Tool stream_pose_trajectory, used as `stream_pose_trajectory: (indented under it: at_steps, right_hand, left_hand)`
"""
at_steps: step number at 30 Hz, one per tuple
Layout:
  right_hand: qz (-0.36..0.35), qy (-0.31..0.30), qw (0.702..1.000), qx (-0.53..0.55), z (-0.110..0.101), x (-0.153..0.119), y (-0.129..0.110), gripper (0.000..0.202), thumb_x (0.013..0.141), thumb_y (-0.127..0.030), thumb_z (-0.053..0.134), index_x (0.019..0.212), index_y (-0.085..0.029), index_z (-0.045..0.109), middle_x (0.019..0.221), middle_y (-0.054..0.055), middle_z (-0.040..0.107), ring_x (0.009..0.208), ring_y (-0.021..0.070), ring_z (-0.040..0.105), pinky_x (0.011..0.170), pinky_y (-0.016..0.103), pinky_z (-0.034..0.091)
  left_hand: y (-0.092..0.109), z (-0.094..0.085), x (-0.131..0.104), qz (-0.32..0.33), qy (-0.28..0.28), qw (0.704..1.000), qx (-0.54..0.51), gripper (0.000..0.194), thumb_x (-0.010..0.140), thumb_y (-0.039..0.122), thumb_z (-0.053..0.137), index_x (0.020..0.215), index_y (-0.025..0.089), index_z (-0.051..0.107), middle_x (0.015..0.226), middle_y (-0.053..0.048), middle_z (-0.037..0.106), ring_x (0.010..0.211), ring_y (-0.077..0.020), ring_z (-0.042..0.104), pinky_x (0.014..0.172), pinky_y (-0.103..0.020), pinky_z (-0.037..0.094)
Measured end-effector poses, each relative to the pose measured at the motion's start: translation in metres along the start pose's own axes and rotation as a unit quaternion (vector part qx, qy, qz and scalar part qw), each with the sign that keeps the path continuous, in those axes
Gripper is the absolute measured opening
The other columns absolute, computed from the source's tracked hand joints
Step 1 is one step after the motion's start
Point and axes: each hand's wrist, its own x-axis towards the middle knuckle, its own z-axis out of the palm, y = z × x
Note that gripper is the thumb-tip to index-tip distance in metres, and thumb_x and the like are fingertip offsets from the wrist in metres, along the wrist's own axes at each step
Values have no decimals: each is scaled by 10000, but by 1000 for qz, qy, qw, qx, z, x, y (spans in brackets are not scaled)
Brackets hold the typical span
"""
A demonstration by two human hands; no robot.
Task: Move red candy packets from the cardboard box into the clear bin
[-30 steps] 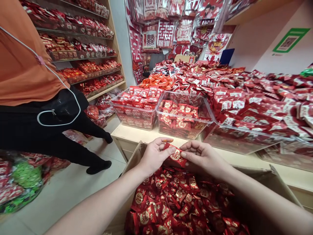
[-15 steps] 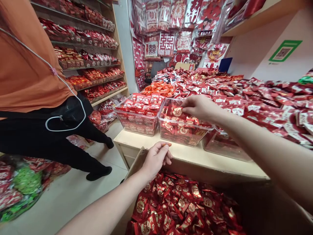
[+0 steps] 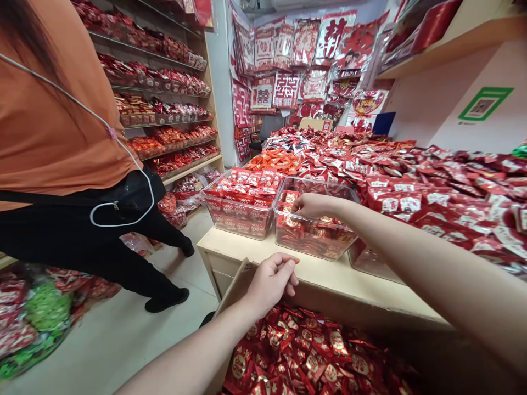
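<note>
My right hand point(image 3: 315, 207) reaches into a clear plastic bin point(image 3: 315, 249) of red packets, its fingers closed on a red packet point(image 3: 291, 198) near the bin's left side. My left hand point(image 3: 278, 278) hovers over the near-left part of a cardboard box point(image 3: 346, 300). Its fingers are curled together around a small orange thing, which I cannot make out. Red packets with gold print point(image 3: 313, 356) lie in the box below. Beside the bin on the left stands another clear bin point(image 3: 239, 216) filled with red packets.
A third clear bin point(image 3: 373, 266) stands to the right. Heaped packets point(image 3: 411, 181) cover the area behind the bins. A person in an orange top point(image 3: 57, 120) stands at the left, before packed shelves point(image 3: 164, 93). Bagged goods point(image 3: 45, 307) lie on the floor.
My right hand has lowered into the bin with the red packet, near its left side. My left hand stays curled above the box. The view has shifted slightly.
</note>
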Motion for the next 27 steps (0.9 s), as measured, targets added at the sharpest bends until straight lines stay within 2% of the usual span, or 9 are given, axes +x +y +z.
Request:
stream_pose_trajectory:
  at_steps: [6, 11, 12, 14, 17, 19, 23, 27]
  right_hand:
    - [28, -2, 1000, 3, 0, 7, -5, 70, 627, -194, 572, 665, -148, 607, 625, 22, 576, 580, 128, 500, 516, 227, 354]
    - [36, -31, 996, 74, -6, 6, 7, 138, 708, -270, 560, 681, -138, 592, 567, 7, 539, 465, 82, 458, 462, 214, 382]
    - [44, -21, 992, 113, -8, 6, 11, 143, 712, -278, 568, 683, -139, 586, 560, 5, 536, 449, 75, 455, 455, 213, 393]
    - [86, 39, 972, 215, -12, 8, 16, 141, 689, -267, 610, 661, -136, 565, 540, 2, 525, 433, 74, 460, 454, 224, 423]
    - [168, 144, 911, 349, -14, 12, 18, 112, 664, -179, 640, 663, -138, 536, 508, -10, 506, 441, 85, 488, 472, 252, 472]
    - [190, 163, 889, 385, -13, 15, 16, 93, 681, -125, 614, 697, -142, 525, 503, -14, 507, 454, 94, 507, 479, 261, 491]
    - [192, 174, 884, 390, -9, 20, 13, 109, 701, -61, 569, 715, -149, 507, 534, -8, 531, 451, 89, 520, 492, 262, 506]
    - [198, 192, 888, 369, -9, 29, 20, 104, 715, -44, 535, 756, -134, 502, 602, 21, 568, 464, 92, 541, 489, 256, 502]
  left_hand:
    - [-1, -1, 0, 5, -2, 1000, 4, 279, 767, 381, 456, 878, 130, 507, 554, 30, 508, 396, -62, 467, 408, -177, 334]
    - [-1, -1, 0, 2, -1, 1000, 11, 262, 779, 361, 439, 879, 127, 503, 555, 29, 508, 391, -58, 464, 404, -171, 328]
    - [-1, -1, 0, 2, -1, 1000, 13, 261, 781, 360, 437, 879, 128, 503, 554, 29, 508, 391, -58, 465, 403, -171, 327]
    - [-1, -1, 0, 2, -2, 1000, 17, 257, 783, 356, 435, 882, 129, 503, 553, 30, 509, 393, -59, 469, 407, -172, 331]
    - [-1, -1, 0, 6, -3, 1000, 21, 256, 786, 358, 430, 881, 132, 502, 553, 31, 509, 392, -59, 468, 408, -173, 330]
    - [-2, -2, 0, 8, -4, 1000, 26, 259, 788, 363, 427, 880, 133, 501, 555, 31, 510, 392, -59, 467, 407, -173, 327]
    - [-2, -2, -1, 9, -12, 999, 37, 261, 792, 364, 418, 885, 134, 502, 551, 31, 506, 399, -61, 466, 416, -177, 334]
    - [0, -2, -3, 9, -16, 999, 47, 258, 793, 359, 414, 884, 134, 501, 548, 31, 501, 400, -60, 459, 421, -180, 336]
